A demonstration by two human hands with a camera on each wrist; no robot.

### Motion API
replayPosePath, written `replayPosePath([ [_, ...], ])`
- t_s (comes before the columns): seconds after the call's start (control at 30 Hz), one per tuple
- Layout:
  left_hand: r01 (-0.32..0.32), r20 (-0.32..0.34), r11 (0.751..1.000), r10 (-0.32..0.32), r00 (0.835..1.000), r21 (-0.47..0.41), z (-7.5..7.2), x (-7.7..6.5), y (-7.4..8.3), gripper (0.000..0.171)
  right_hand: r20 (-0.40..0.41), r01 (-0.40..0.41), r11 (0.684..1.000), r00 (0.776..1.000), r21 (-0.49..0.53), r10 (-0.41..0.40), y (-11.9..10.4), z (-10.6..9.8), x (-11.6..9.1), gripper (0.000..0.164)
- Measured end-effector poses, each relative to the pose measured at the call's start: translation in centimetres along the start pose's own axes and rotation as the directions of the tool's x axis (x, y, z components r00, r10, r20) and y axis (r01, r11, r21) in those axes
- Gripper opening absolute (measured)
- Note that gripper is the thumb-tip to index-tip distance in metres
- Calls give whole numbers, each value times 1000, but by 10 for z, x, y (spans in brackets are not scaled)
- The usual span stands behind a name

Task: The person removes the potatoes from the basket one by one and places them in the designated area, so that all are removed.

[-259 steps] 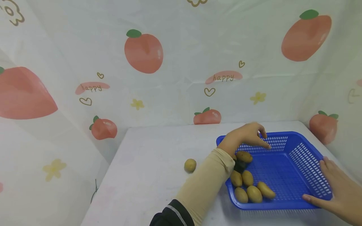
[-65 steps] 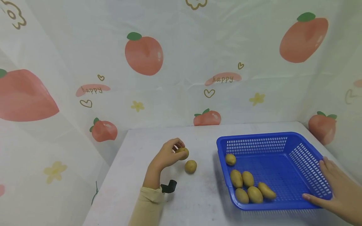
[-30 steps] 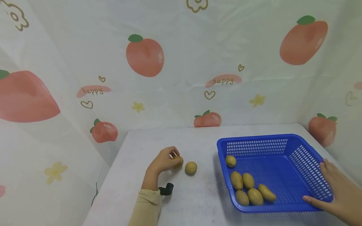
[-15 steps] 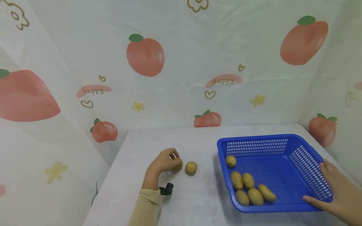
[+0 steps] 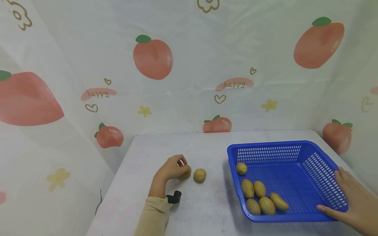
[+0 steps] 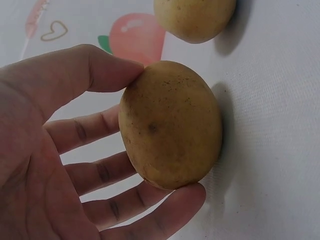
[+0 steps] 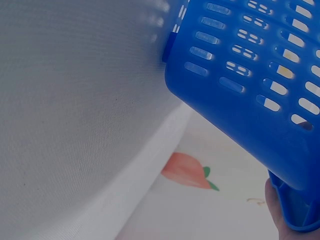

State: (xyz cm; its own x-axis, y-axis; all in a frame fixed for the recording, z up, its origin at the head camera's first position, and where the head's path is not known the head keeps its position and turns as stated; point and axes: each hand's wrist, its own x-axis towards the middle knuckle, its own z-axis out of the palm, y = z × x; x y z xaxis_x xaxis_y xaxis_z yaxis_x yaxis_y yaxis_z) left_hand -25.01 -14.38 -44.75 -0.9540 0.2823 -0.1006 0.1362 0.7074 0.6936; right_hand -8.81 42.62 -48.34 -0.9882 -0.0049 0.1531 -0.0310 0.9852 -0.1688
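Note:
In the head view my left hand (image 5: 171, 168) holds a potato (image 5: 185, 171) low over the white table, with another potato (image 5: 199, 175) close on its right. The left wrist view shows the held potato (image 6: 171, 125) between the thumb and the curled fingers, its shadow falling on the cloth right beside it. My right hand (image 5: 354, 200) holds the near right corner of a blue plastic basket (image 5: 283, 217), thumb over the front rim and fingers along the right side. Several potatoes (image 5: 267, 206) lie in the basket's left part, one (image 5: 241, 168) apart at the back.
A white cloth printed with fruit (image 5: 153, 59) hangs behind and beside the table (image 5: 212, 144). On the left wrist sits a black mount (image 5: 175, 197). The basket's slotted wall (image 7: 235, 85) rises from the table in the right wrist view.
The left hand was over the basket 8.6 seconds ago. It later held a potato higher above the table, then lowered it beside the other one. The last second shows almost no motion.

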Motion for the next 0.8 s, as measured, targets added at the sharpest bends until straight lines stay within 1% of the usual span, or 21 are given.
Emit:
replayPosePath([
  [0.1,8,-7,1000,-8,1000,-7,0,-1,0,17,-4,4,1000,1000,7,-4,-1,0,0,137],
  [0.17,25,-14,1000,-25,1000,-16,0,-1,-1,18,-3,6,1000,1000,11,-6,-2,-1,-1,137],
  [0.33,94,-34,995,-95,995,-18,1,-3,-2,24,-9,15,1000,1000,13,-15,-6,-5,-2,136],
  [0.47,128,-44,992,-129,991,-15,0,-4,-2,30,-7,11,1000,1000,5,-11,-8,-7,-2,136],
  [0.57,134,-44,991,-135,990,-16,0,-4,-3,32,1,6,1000,1000,0,-6,-8,-6,-2,136],
  [0.73,149,-43,989,-150,988,-15,0,-4,-3,33,-34,28,1000,999,8,-28,-6,-5,-2,136],
  [0.8,160,-44,987,-160,986,-12,-1,-4,-3,34,-37,32,999,999,7,-32,-5,-4,-2,136],
])
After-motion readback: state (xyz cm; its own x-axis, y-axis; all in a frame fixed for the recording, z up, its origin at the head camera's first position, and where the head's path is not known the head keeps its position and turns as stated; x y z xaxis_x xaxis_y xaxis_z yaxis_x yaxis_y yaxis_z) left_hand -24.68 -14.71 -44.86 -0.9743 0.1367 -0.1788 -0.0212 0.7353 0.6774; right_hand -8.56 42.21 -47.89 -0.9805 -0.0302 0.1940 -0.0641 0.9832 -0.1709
